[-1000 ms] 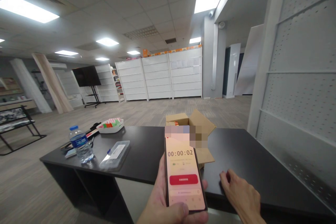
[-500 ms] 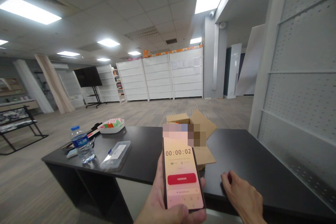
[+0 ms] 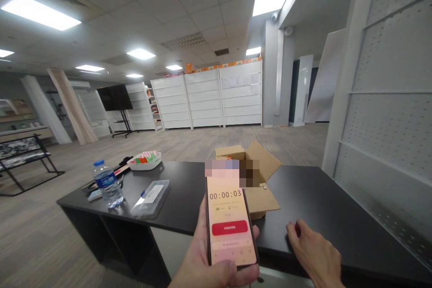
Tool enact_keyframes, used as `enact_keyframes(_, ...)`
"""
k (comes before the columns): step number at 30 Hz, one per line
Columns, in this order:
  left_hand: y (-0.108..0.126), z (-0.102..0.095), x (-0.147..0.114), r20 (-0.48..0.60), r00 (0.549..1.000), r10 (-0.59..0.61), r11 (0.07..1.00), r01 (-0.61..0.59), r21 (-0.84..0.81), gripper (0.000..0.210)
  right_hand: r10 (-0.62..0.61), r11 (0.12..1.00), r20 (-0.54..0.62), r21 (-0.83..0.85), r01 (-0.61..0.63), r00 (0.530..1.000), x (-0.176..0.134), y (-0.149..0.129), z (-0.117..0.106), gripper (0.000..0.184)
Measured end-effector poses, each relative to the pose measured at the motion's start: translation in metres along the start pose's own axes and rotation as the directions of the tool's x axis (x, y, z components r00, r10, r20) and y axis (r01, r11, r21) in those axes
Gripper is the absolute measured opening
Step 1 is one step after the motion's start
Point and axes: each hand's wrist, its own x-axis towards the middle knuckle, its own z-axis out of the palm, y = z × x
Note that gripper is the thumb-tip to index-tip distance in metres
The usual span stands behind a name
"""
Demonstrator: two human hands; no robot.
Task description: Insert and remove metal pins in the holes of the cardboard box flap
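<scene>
While timer reads three seconds, left hand (image 3: 209,265) grips phone (image 3: 229,225) upright over tabletop (image 3: 303,198) edge; right hand (image 3: 313,254) rests loosely curled, holding nothing, near open cardboard box (image 3: 259,180); looks like timing just begun, box contents likely needing both hands free

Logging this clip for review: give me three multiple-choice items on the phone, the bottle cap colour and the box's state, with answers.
1. Where is the phone? A in the left hand B flat on the table C inside the box
2. What colour is the water bottle cap? A red B blue C white
3. How is the cardboard box? A taped shut B crushed flat C flaps open

Answers: 1 A, fingers wrap its edges above the table; 2 B, the cap shows blue; 3 C, flaps spread outward. The right hand rests on the table edge.
</scene>
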Motion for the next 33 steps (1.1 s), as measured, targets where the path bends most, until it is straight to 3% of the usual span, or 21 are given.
enact_keyframes(7,0.006,-0.002,-0.005,0.036,0.999,-0.003,1.0,0.005,-0.03,0.121,0.004,1.0,0.008,-0.009,-0.004,1.0,-0.002,0.001,0.0,0.042)
enact_keyframes(9,0.009,-0.002,-0.005,0.063,0.998,-0.017,0.996,0.022,-0.088,0.109,0.001,1.0,0.006,-0.005,-0.001,1.0,-0.002,0.001,0.001,0.043)
enact_keyframes(12,0.011,-0.005,-0.001,0.081,0.997,-0.021,0.972,0.039,-0.23,0.072,0.0,1.0,0.011,0.002,0.0,1.0,-0.001,0.002,0.002,0.045)
enact_keyframes(16,0.012,-0.017,0.004,-0.036,0.999,-0.007,0.944,-0.006,-0.331,0.056,-0.006,1.0,0.046,0.017,0.005,0.999,0.001,0.003,0.002,0.045)
enact_keyframes(22,0.013,-0.037,-0.004,-0.243,0.97,-0.014,0.949,-0.064,-0.31,0.048,-0.028,0.999,0.085,0.039,0.025,0.996,0.004,0.008,0.005,0.039)
enact_keyframes(29,0.006,-0.065,-0.003,-0.291,0.957,0.016,0.952,-0.104,-0.287,0.046,-0.046,0.998,0.079,0.041,0.043,0.996,0.006,0.011,0.009,0.034)
enact_keyframes(33,0.007,-0.071,-0.005,-0.318,0.948,0.016,0.961,-0.103,-0.257,0.046,-0.025,0.998,0.075,0.053,0.021,0.997,0.007,0.012,0.012,0.039)
